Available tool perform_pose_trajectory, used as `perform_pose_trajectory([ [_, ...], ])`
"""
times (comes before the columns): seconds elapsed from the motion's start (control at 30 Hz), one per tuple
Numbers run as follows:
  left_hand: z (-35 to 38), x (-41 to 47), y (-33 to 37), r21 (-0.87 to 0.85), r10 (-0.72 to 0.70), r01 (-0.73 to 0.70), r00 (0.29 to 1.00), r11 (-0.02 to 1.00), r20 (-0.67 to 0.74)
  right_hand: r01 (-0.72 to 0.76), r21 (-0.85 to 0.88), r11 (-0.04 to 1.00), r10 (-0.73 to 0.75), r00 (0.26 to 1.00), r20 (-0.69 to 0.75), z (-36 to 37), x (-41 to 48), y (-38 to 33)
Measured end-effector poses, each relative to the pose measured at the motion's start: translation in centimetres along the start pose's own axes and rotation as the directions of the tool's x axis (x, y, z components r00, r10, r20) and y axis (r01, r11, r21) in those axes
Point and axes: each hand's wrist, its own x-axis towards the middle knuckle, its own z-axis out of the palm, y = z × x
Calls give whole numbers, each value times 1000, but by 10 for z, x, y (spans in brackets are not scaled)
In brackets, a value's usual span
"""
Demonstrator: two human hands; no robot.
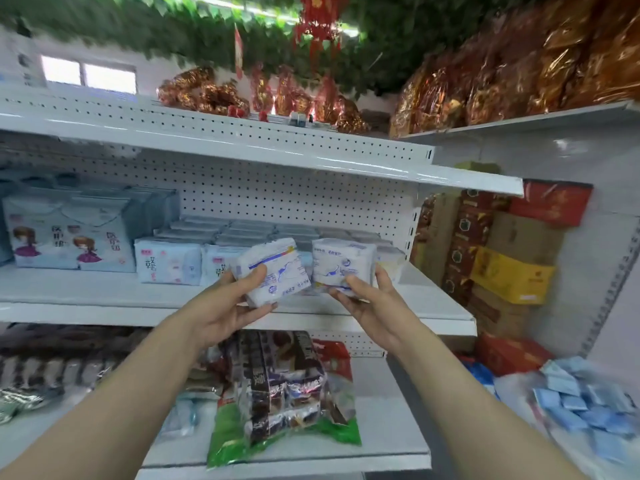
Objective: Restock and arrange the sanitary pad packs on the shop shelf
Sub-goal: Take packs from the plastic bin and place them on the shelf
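My left hand (pixel 232 306) grips a white pad pack with blue print (pixel 277 268), tilted, just in front of the middle shelf (pixel 86 306). My right hand (pixel 370 299) holds a second white pad pack (pixel 341 261) upright beside the first. Both packs hover over the shelf's front edge. Behind them, rows of pale blue and white pad packs (pixel 166 265) lie on the shelf, with larger packs showing cartoon girls (pixel 69 237) at the left.
A white pegboard (pixel 294 199) backs the shelf. Snack bags (pixel 284 393) lie on the lower shelf. Cardboard boxes (pixel 509 271) are stacked at the right, and a heap of small blue packets (pixel 588 400) sits at the lower right. Red-gold decorations (pixel 519 71) fill the top shelf.
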Motion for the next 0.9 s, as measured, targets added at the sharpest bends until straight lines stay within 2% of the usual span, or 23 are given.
perform_pose_trajectory([
  [0.07, 23, 8, -10, -57, 26, -27, 999, 998, -20, -10, 31, 999, 8, 999, 37, -18, 7, -17],
  [0.2, 63, 16, -27, -116, 25, -29, 999, 993, -35, -33, -124, 992, 42, 997, 66, -49, 16, -40],
  [0.3, 89, 20, -39, -139, 26, -35, 997, 990, -67, -56, -150, 987, 66, 996, 62, -68, 21, -52],
  [0.5, 116, 32, -47, -144, 4, -16, 996, 989, -85, 26, -215, 976, -22, 1000, 19, -103, 26, -67],
  [0.67, 132, 48, -52, -76, -11, -2, 986, 997, -169, 49, -230, 972, -56, 998, -26, -120, 28, -73],
  [0.9, 140, 74, -57, 86, 45, -38, 996, 996, -78, 3, -204, 979, -10, 999, -33, -140, 34, -83],
])
